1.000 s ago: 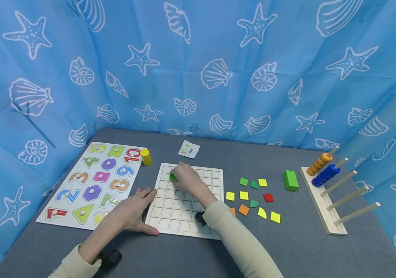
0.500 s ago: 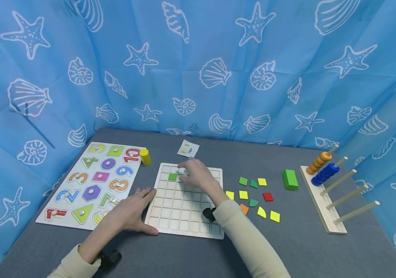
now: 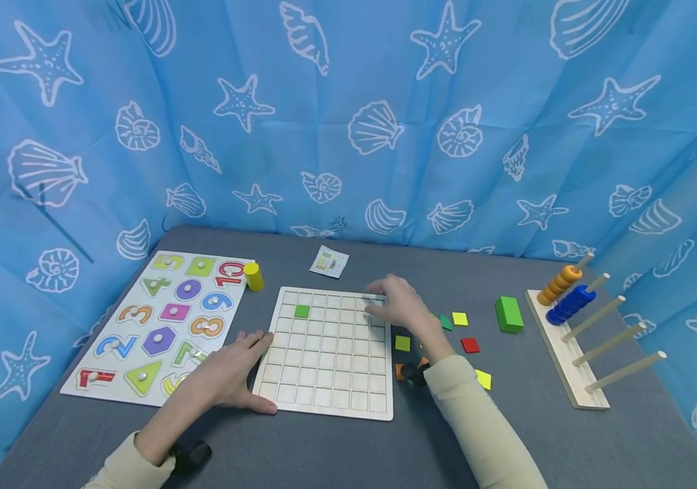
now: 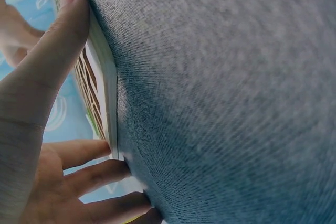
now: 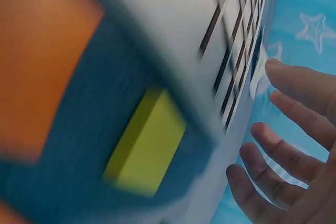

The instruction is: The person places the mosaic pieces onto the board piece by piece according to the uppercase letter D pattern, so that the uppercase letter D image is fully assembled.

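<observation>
A pale wooden grid board (image 3: 327,356) lies on the grey table, with one green square tile (image 3: 301,311) in a cell near its back left. My left hand (image 3: 232,373) touches the board's left side and front left corner, thumb and fingers spread apart and nearly straight; the left wrist view shows the thumb (image 4: 71,24) along the edge. Above the board's back right corner is my right hand (image 3: 402,302), holding nothing, its fingers loosely extended. In the right wrist view a yellow tile (image 5: 149,145) lies beside the board.
Several loose coloured tiles lie right of the board, among them a red tile (image 3: 469,345); my right arm hides some. Farther right are a green block (image 3: 510,314) and a peg abacus (image 3: 568,350). Left stand a number puzzle (image 3: 155,316) and yellow cylinder (image 3: 253,277); a printed card (image 3: 329,263) lies behind.
My right hand has let go of the green tile in its cell and moved right across the board to its back right corner. The left hand has stayed in place.
</observation>
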